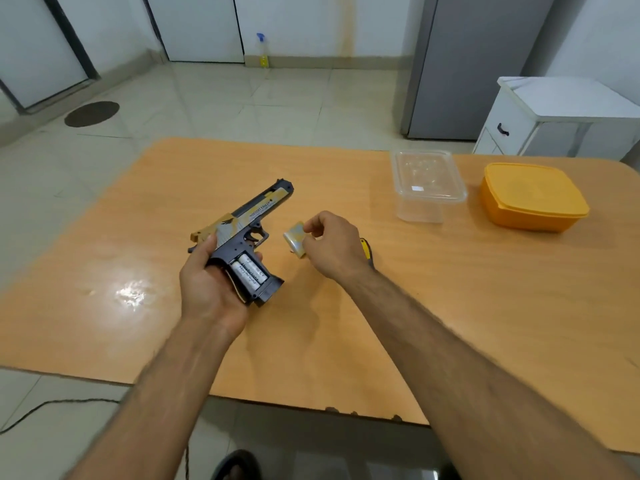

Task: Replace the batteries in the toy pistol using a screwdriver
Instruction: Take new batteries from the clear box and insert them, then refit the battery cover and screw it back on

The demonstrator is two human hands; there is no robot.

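The toy pistol (pixel 242 240) serves as the reference point for all positions below. Nearest the person, the left hand (pixel 211 289) grips the pistol from beneath and behind, fingers curled round the rear of the frame and the back of the grip, and holds it just above the table (pixel 138 209). The grip points toward the person and slightly right; the barrel runs away from the person, angled up and to the right. The battery bay in the grip faces upward and is uncovered, with two white batteries (pixel 250 273) seated side by side, their long axes parallel to the grip. Just right of the trigger guard, the right hand (pixel 332 244) pinches the battery cover (pixel 295 241) between thumb and curled fingers; the cover is apart from the pistol, level with the trigger and well clear of the bay. The right hand is therefore the free working hand nearest the bay, which lies to its left and toward the person. Whether the seated batteries are old or new cannot be determined. If new, the cover must travel left and toward the person, aligned with the grip axis, before seating. Behind the right hand, a yellow-and-black screwdriver (pixel 366 251) lies on the table, mostly hidden. Farther right of the pistol stands a clear plastic container (pixel 427 188), and beyond it a closed orange container (pixel 533 199).
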